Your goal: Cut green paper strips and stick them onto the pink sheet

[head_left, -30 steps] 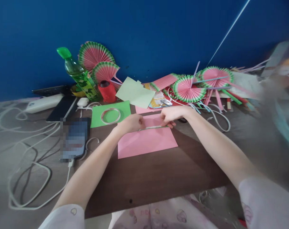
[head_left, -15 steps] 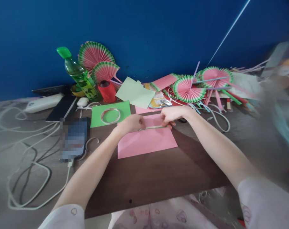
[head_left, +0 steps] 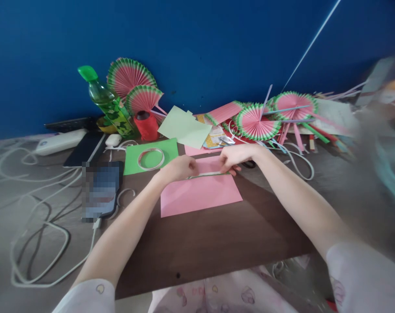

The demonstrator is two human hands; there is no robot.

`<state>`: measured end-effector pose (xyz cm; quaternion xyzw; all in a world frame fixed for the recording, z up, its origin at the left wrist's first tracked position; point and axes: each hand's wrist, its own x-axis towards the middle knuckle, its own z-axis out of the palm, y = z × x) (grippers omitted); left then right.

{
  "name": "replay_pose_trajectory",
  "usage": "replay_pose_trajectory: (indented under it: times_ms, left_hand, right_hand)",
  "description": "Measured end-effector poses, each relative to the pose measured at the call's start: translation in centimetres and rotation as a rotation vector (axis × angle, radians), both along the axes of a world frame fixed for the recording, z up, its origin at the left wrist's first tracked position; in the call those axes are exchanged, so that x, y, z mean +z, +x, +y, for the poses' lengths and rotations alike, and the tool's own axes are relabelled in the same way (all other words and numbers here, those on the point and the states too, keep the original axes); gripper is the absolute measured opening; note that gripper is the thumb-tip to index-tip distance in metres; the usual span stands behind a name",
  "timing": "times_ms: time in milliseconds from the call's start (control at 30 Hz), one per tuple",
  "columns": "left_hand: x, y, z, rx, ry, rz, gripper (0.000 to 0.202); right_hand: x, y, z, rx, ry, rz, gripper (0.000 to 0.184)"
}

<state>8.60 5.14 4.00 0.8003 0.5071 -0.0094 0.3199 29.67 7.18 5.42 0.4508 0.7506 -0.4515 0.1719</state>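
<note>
A sheet of pink paper (head_left: 201, 196) lies on the dark table in front of me. Across its upper part runs a narrow white-and-green paper strip (head_left: 210, 174), roughly level; I cannot tell whether it is a folded edge or a separate piece. My left hand (head_left: 180, 168) is closed at the strip's left end, fingertips pinched and partly hidden behind the knuckles. At the right end my right hand (head_left: 232, 159) pinches the strip with thumb and fingers. Pink paper also shows between the hands above the strip.
Left of the paper, a tape roll (head_left: 151, 159) rests on green paper (head_left: 132, 163), near a phone (head_left: 102, 189) with a cable. Behind stand a green bottle (head_left: 107, 102) and a red spool (head_left: 147, 126). Pale green sheets (head_left: 184, 128) and pleated paper fans (head_left: 258, 122) line the blue wall.
Both hands stay almost where they were, on the same strip. The view has shifted very slightly; nothing else visibly differs.
</note>
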Motion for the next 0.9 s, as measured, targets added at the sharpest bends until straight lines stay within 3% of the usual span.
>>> replay_pose_trajectory:
  times_ms: [433, 700, 900]
  left_hand:
    - [-0.3, 2.0, -0.2, 0.0, 0.014, -0.061, 0.018]
    - [-0.1, 2.2, -0.2, 0.006, -0.016, -0.031, 0.017]
    - [-0.3, 2.2, 0.0, -0.008, -0.025, -0.026, 0.02]
  right_hand:
    - [0.8, 1.5, 0.1, -0.005, -0.048, -0.072, 0.025]
    - [0.0, 1.2, 0.5, 0.016, -0.068, -0.106, 0.041]
    - [0.2, 1.1, 0.4, 0.023, -0.044, -0.125, 0.042]
